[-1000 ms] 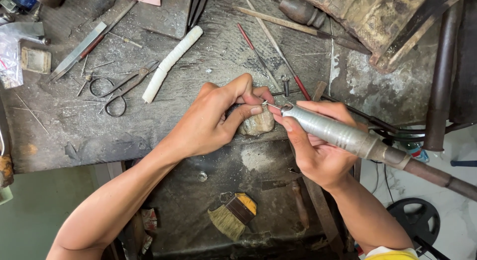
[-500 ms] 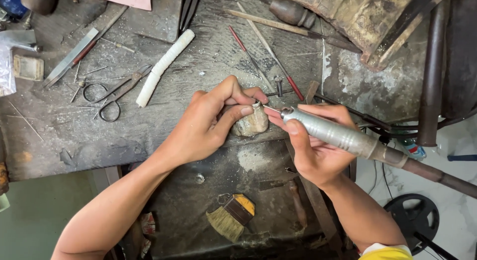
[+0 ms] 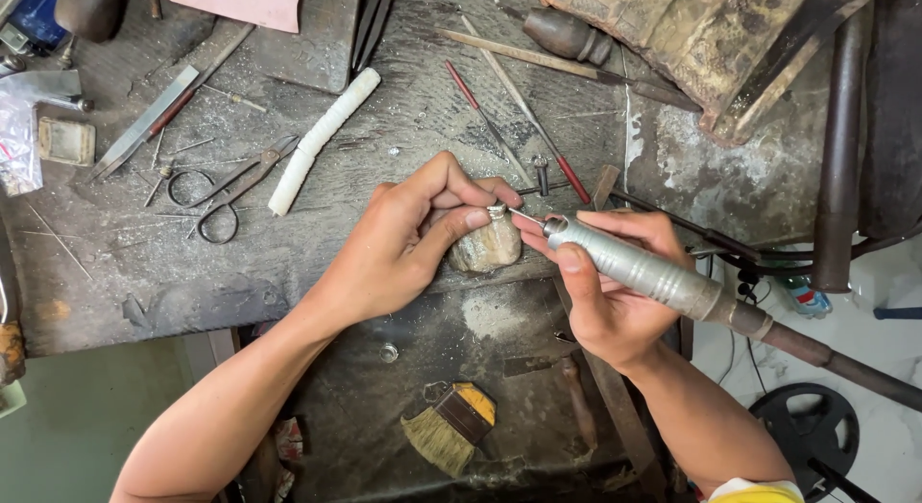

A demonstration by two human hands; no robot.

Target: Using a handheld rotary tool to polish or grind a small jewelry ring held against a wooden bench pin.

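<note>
My left hand (image 3: pixel 408 236) pinches a small silver ring (image 3: pixel 497 212) between thumb and forefinger, resting it on top of a worn wooden bench peg (image 3: pixel 488 245) at the edge of the dark workbench (image 3: pixel 288 263). My right hand (image 3: pixel 605 292) grips a silver rotary handpiece (image 3: pixel 639 268) like a pen. Its thin bit points left and touches the ring. The handpiece's dark flexible shaft (image 3: pixel 836 364) runs off to the lower right.
On the bench lie scissors (image 3: pixel 226 186), a white wrapped stick (image 3: pixel 322 138), flat files (image 3: pixel 154 119), red-handled needle files (image 3: pixel 519 128) and a wooden-handled tool (image 3: pixel 567 32). A small brush (image 3: pixel 451 428) sits in the tray below. A rusty block (image 3: pixel 711 42) stands at the top right.
The view has shifted slightly. Both hands keep their grip, with the bit still against the ring on the peg.
</note>
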